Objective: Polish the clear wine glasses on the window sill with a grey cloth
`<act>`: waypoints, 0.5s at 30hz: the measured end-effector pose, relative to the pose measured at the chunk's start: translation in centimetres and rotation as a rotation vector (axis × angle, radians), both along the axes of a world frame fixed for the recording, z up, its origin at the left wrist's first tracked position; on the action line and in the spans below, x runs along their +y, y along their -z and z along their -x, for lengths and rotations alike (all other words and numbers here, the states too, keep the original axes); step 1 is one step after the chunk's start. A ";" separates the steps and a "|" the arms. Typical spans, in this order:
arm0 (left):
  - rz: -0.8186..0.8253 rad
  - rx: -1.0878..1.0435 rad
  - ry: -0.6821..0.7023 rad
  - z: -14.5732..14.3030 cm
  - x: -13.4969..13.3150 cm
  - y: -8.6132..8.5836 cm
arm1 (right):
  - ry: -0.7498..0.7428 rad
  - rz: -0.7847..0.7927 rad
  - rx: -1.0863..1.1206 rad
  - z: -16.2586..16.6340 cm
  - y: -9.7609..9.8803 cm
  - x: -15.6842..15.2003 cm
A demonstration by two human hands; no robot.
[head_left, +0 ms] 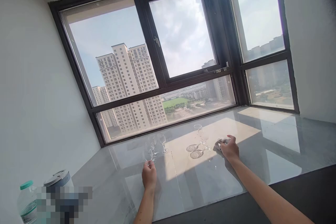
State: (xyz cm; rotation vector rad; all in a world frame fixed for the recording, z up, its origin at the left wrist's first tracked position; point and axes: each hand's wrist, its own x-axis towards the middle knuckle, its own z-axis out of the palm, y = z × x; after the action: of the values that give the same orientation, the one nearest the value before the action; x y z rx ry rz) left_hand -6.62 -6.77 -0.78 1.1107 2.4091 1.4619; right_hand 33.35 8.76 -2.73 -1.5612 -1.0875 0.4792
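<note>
1. The left hand (149, 175) is closed around the lower part of a clear glass (148, 155), whose rounded, thin-walled bowl rises above the fingers near the far edge of the sill (207, 178).
2. The right hand (231, 148) grasps a cloth (221, 143), pale, soft and bunched into folds; whether it presses on the sill cannot be told.
3. Just behind the held glass are two stemmed glasses (162, 140), smooth and transparent, close together.
4. Between the hands, nearer the right one, is another stemmed pair (198, 130), casting oval, net-like shadows to their left.
5. The sill is a grey, polished slab with faint marbling, a thin straight seam and mirror-like patches of sunlight.
6. At the lower left are a clear plastic bottle (28, 204) with a ribbed-looking green cap and a round tub (58, 179) with a pale lid, both partly hidden by blurred blocks.
7. Beyond stands a dark-framed window (156, 59) with flat panes, facing tall, blocky towers (130, 84).
</note>
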 end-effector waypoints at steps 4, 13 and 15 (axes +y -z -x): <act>0.017 0.002 0.008 0.0 0.0 0.0 | -0.005 0.002 -0.001 0.0 -0.2 -0.1; 0.037 0.027 -0.010 -0.3 -0.4 -0.5 | -0.007 -0.005 -0.002 0.0 -0.5 -0.4; 0.064 0.072 -0.003 -0.8 -0.7 -0.7 | -0.011 -0.016 0.000 0.0 -0.4 -0.5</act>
State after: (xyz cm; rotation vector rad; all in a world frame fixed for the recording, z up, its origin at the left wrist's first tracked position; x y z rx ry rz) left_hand -5.77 -7.47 -0.04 1.1650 2.4880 1.3579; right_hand 33.30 8.30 -2.35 -1.5419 -1.0987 0.4767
